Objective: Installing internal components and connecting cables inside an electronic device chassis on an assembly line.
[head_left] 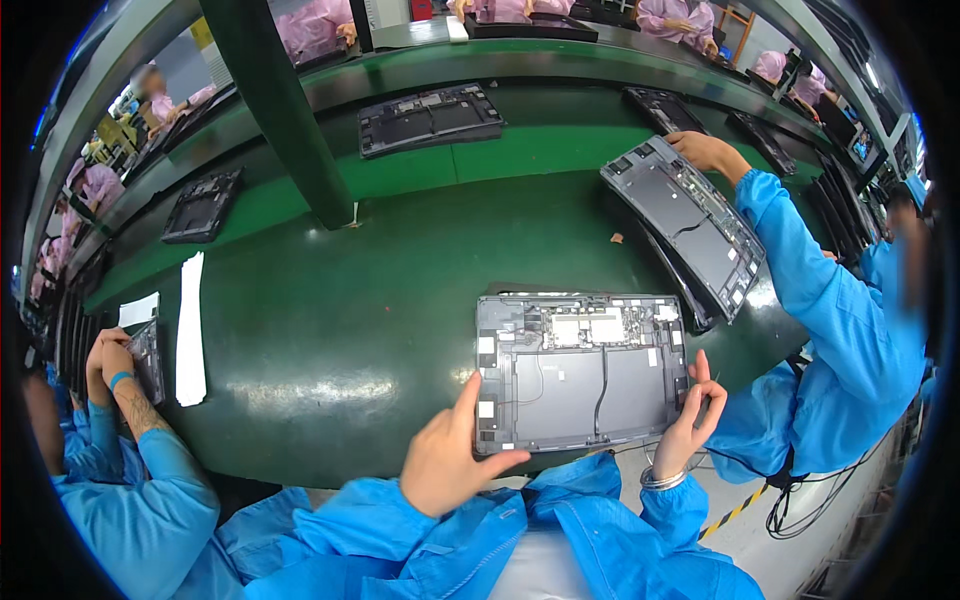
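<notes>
In front of me is an opened laptop base (590,395), a thin dark-grey unit with a bright circuit board along its far side and a black cable running down its middle. My left hand (445,455) grips its near left corner, fingers along the left side and thumb along the near edge. At the right side, my right hand (690,420) holds it with bent fingers; a metal bracelet circles that wrist. Under its far edge, a dark rim of another part shows. What lies beneath the unit is hidden.
On the right, a co-worker's hand (705,150) holds a similar laptop base (690,220) tilted above more units. Another co-worker's hands (112,360) work at the left, beside white strips (190,330). A green post (285,115) rises from the green table (300,320); more units (430,118) lie behind.
</notes>
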`<state>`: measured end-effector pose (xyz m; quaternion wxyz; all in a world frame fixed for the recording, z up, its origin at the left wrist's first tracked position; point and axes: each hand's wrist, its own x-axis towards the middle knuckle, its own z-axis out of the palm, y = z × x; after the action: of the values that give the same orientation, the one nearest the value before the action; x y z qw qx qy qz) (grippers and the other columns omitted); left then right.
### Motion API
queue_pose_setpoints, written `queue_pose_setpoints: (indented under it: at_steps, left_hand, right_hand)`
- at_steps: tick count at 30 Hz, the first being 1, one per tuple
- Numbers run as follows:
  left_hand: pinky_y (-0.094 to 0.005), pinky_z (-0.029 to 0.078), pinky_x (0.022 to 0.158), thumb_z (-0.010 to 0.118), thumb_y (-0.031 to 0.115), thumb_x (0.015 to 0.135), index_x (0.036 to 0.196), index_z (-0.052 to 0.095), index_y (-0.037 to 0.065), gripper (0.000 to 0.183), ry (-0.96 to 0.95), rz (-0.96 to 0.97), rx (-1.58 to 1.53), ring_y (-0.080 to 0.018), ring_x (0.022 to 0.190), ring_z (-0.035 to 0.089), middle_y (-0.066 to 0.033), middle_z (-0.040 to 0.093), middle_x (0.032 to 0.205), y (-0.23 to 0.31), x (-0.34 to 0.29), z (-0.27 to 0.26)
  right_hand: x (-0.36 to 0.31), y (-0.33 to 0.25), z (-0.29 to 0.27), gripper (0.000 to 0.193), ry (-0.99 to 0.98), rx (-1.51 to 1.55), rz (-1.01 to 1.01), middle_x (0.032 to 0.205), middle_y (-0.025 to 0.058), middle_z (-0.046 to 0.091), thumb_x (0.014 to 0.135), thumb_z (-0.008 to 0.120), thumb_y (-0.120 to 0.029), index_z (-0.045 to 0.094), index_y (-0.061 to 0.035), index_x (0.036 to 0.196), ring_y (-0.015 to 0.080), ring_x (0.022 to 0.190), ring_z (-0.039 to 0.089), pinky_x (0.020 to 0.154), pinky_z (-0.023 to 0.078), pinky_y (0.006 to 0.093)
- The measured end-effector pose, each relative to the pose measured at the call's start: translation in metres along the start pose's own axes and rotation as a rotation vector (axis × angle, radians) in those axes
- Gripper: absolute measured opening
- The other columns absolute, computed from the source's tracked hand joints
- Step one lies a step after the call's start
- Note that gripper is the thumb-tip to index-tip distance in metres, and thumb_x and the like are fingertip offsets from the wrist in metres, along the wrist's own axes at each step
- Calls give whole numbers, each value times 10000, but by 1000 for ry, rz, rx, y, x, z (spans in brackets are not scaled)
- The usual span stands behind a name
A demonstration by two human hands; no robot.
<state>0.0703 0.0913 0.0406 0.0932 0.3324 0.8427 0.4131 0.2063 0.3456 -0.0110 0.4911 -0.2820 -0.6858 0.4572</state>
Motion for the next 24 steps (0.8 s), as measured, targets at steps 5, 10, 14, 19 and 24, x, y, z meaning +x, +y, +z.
queue_pose_setpoints:
  at_steps: [5,10,14,19,24]
  left_hand:
    - [-364,474,740,770,245,771,1198,602,33,505,94,309,191,-281,880,566,-110,586,952,-19,50,-34]
    - [-379,470,797,747,177,787,999,649,44,269,55,354,155,-291,947,543,-93,574,1037,-22,89,-14]
    - [-386,462,833,740,146,787,871,619,42,181,43,370,90,-299,959,527,-93,573,1047,-25,102,-3]
    - [-385,446,850,717,122,808,841,600,40,147,17,409,20,-309,994,495,-104,559,1063,-33,111,2]
    - [-388,410,884,693,92,811,800,561,43,141,-98,357,-92,-316,1039,459,-122,528,1078,-32,111,-2]
  right_hand:
    - [-3,-2,0,48,23,-37,19,1404,215,488,1015,402,-91,415,-46,1000,279,1237,490,1069,335,396]
    - [-7,0,5,55,73,-56,7,1402,235,479,1020,388,-88,408,-40,1002,298,1264,485,1071,344,400]
    - [-8,-4,9,74,161,-3,49,1394,253,475,1031,366,-104,390,-41,1001,334,1266,494,1069,363,411]
    - [-8,4,13,80,215,42,-22,1386,271,476,1026,362,-101,374,-45,969,331,1251,504,1055,375,400]
    - [0,-13,10,65,134,-278,-158,1255,279,579,973,382,-81,355,-55,920,303,1130,559,981,401,408]
